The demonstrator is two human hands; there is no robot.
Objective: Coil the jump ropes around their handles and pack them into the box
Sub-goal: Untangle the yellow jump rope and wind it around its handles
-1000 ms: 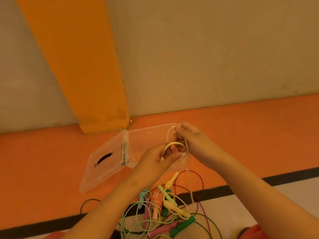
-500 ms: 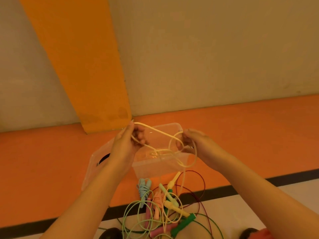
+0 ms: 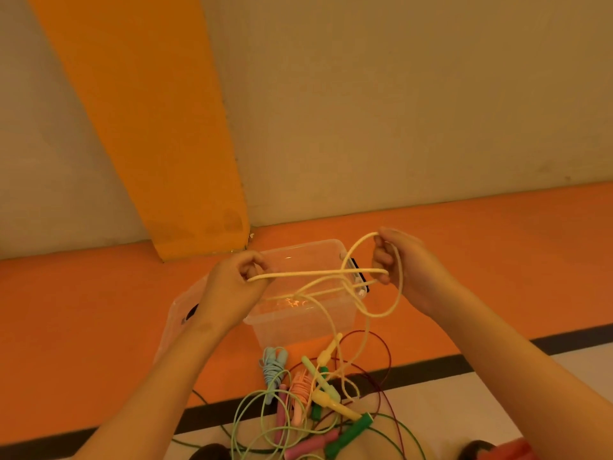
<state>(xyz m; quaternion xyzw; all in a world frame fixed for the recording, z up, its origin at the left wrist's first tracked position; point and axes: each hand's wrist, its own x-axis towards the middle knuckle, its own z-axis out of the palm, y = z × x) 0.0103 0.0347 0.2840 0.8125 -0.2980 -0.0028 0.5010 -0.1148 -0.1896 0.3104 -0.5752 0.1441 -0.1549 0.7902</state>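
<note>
A pale yellow jump rope (image 3: 315,273) stretches in loops between my two hands, above a clear plastic box (image 3: 300,318) on the orange floor. My left hand (image 3: 232,287) grips one end of the loops, my right hand (image 3: 403,265) grips the other, with a loop hanging below it. The rope runs down to its yellow handles (image 3: 326,351) in a tangled pile of ropes (image 3: 308,403): a coiled blue one (image 3: 273,365), a coiled pink one (image 3: 298,393), light green, dark green and maroon cords.
The box's clear lid (image 3: 179,313) lies to the box's left, partly hidden by my left arm. A beige wall with an orange column (image 3: 159,127) rises behind. A black stripe (image 3: 530,346) divides the orange floor from a pale floor near me.
My hands have moved apart: the right one went up and to the right, the left one stayed left, stretching the yellow rope loops wider over the box.
</note>
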